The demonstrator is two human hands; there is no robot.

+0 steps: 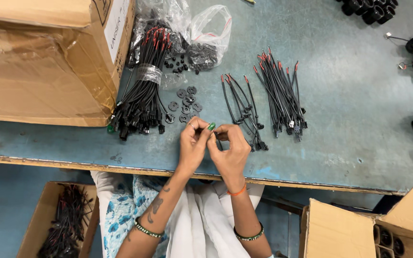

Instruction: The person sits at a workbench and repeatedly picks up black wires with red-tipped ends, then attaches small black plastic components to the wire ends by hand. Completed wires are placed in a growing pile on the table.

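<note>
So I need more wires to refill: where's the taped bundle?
In the head view the taped bundle lies on the table's left side, beside the cardboard box, just below the plastic bags.

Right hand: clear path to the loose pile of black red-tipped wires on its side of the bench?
Probably yes. The right hand is busy on a small part with the left hand, but bare blue table lies between it and the loose pile of black red-tipped wires.

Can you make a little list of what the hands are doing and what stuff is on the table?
left hand: pinching a small black part
right hand: pinching the same part, touching the left
table: blue, worn
tied wire bundle: black, red tips
loose wires: two small piles
round black discs: scattered
cardboard box: table's left end
</note>
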